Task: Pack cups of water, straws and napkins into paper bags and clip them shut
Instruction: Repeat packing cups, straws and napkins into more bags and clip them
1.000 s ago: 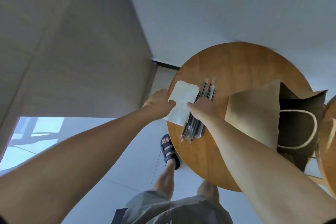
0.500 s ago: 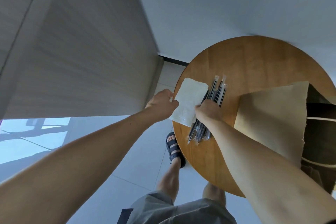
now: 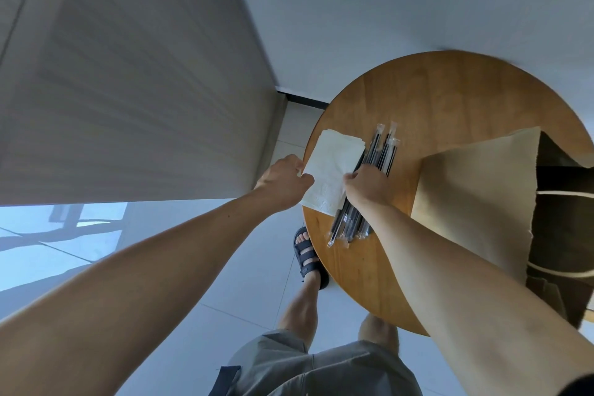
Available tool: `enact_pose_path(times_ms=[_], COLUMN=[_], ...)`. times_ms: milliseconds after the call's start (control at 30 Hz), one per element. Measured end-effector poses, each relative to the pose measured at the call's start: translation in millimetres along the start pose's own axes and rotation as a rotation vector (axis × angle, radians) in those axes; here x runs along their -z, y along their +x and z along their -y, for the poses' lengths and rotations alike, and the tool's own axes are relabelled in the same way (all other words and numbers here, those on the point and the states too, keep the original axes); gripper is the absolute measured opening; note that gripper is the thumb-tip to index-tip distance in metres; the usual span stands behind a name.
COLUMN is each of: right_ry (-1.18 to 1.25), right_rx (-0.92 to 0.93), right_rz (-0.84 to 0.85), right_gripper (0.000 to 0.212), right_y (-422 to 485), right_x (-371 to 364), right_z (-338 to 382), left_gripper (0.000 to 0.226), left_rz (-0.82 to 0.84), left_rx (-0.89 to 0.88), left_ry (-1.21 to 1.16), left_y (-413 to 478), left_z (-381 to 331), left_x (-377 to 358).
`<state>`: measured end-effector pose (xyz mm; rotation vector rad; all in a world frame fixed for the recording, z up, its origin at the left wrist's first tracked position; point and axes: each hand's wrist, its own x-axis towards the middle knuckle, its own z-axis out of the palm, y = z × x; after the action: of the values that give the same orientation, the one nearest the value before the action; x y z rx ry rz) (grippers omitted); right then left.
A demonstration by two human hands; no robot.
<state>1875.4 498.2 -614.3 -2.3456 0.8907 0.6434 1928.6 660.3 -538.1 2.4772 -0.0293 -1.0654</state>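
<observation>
White napkins [image 3: 331, 170] pinched by left hand [image 3: 283, 182], right hand [image 3: 366, 185] gripping straws [image 3: 382, 151].

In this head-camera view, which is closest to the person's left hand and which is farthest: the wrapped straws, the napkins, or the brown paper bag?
1. The napkins: pinched by the left hand at the left edge of the table.
2. The straws: just beyond the napkins, to their right.
3. The paper bag: farthest, on the table's right side.
</observation>
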Motion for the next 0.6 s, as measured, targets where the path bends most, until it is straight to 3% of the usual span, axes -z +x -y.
enact_pose_path(times_ms=[100,267,500,600], right_ry=[0.079,0.414,0.839,1.115], right_rx=[0.033,0.057,0.042,0.052], right_rz=[-0.031,-0.074,-0.066,0.062], right_gripper=[0.032,0.013,0.008,0.01], right_y=[-4.0,-12.7,-27.4,-37.8], right_x=[5.8,3.4,2.4,11.4], right_z=[-1.4,-6.7,-7.9,-9.8], left_gripper=[0.04,0.041,0.03,0.038], left_rz=[-0.004,-0.002,-0.001,-0.001], left_rx=[-0.004,-0.007,0.017,0.085], left_ry=[-0.005,-0.028,-0.042,-0.139], left_y=[0.0,1.9,4.0,5.0], left_z=[-1.8,-6.0,-8.2,-16.9], left_x=[-0.8,-6.1,-3.7,-2.6])
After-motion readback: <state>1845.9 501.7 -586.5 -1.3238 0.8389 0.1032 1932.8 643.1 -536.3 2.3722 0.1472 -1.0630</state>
